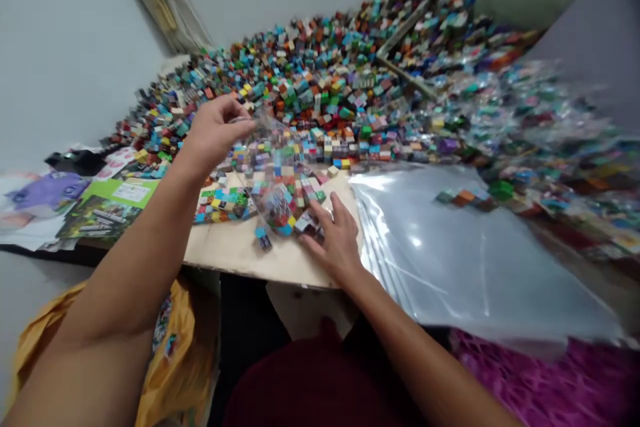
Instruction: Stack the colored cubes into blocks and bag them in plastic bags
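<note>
My left hand (219,130) pinches the upper edge of a clear plastic bag (273,147), lifting it above the board. Several small coloured cubes sit in the bag's lower part. Low on the right side of the bag, my right hand (336,237) has its thumb and fingers apart around a dark and white cube (306,221); whether it grips this cube is hard to tell. A blue and black cube (263,239) lies loose on the tan cardboard (240,250). To the left is a flat packet of mixed cubes (223,205).
A large heap of coloured cubes (320,90) rises behind against the wall. Flat clear plastic sheets (450,247) lie on the right, with bagged cubes (530,113) beyond. Green printed cards (107,203) and a purple plush-like thing (47,190) are on the left. Below stands a yellow bag (175,360).
</note>
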### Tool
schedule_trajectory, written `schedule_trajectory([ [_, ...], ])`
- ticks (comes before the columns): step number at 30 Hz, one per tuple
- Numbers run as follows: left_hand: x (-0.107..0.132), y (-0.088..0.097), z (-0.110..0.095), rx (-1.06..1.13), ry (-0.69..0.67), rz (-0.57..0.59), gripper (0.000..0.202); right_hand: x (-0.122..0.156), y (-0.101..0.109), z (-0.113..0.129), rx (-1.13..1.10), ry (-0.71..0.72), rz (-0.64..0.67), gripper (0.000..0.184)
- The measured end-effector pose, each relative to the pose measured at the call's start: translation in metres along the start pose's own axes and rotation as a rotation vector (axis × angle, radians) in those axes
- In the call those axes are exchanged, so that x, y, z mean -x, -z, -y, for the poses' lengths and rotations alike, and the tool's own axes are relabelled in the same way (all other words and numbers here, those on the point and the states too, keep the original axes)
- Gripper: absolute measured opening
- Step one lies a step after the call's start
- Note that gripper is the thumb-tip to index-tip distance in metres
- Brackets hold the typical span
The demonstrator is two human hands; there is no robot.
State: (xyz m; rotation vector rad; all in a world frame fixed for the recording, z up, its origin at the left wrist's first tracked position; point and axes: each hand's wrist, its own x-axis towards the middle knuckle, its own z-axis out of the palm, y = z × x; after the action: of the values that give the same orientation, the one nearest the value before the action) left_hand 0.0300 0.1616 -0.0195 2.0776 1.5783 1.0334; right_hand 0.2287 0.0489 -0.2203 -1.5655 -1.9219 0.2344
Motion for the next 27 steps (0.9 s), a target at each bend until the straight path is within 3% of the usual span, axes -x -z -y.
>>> schedule_trajectory([
  [3, 0.002, 0.009, -0.026, -0.114, -0.156, -0.031, 0.011, -0.001, -0.004, -0.005, -0.008, 0.034, -0.044, 0.064],
  [6, -0.002, 0.015, -0.036, -0.196, -0.25, -0.088, 0.01, -0.001, -0.007, -0.007, -0.005, 0.059, -0.064, 0.061],
  [9, -0.01, 0.029, -0.04, -0.253, -0.244, -0.225, 0.014, 0.0, -0.006, -0.007, 0.006, 0.069, -0.07, 0.057],
  [12, -0.018, 0.054, -0.036, -0.287, -0.213, -0.339, 0.028, 0.0, -0.005, -0.006, 0.017, 0.077, -0.084, 0.054],
  [14, -0.024, 0.078, -0.021, -0.253, -0.207, -0.431, 0.039, 0.0, -0.004, -0.005, 0.023, 0.082, -0.089, 0.053],
  [17, -0.032, 0.123, 0.027, -0.179, -0.089, -0.668, 0.044, -0.002, -0.005, -0.007, 0.025, 0.104, -0.093, 0.052],
  [20, -0.023, 0.166, 0.088, -0.142, 0.294, -0.902, 0.037, -0.002, -0.005, -0.011, 0.025, 0.142, -0.111, 0.051],
  [22, 0.001, 0.179, 0.121, -0.169, 0.466, -1.018, 0.051, -0.003, -0.003, -0.013, 0.017, 0.17, -0.128, 0.051],
  [24, 0.037, 0.168, 0.14, -0.254, 0.433, -1.067, 0.086, -0.003, 0.002, -0.009, 0.016, 0.211, -0.141, 0.052],
  [25, 0.057, 0.154, 0.145, -0.366, 0.304, -1.029, 0.091, -0.003, 0.006, -0.004, 0.025, 0.233, -0.148, 0.052],
  [27, 0.098, 0.109, 0.146, -0.485, 0.107, -0.827, 0.08, -0.006, 0.012, 0.01, 0.052, 0.291, -0.151, 0.053],
])
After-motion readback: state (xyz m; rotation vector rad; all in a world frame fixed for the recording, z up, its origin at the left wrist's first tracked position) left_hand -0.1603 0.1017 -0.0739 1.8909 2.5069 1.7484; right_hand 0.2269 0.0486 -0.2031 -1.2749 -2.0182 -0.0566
